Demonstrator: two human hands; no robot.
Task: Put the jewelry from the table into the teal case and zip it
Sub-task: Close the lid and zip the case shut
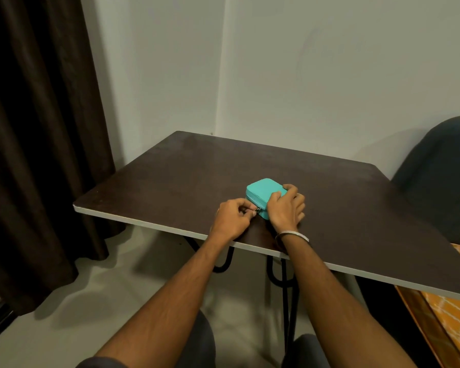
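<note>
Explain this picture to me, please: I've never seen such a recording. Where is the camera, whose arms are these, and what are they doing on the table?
There is no machine here. One camera sits on a person's head and looks forward and down, so the two bare arms are that person's own. On the dark table lies a small teal case, its lid down. The right hand, with a bangle at its wrist, grips the case and steadies it. The left hand pinches the small metal zipper pull at the case's near corner. No loose jewelry shows on the table. A dark curtain hangs on the left.
</note>
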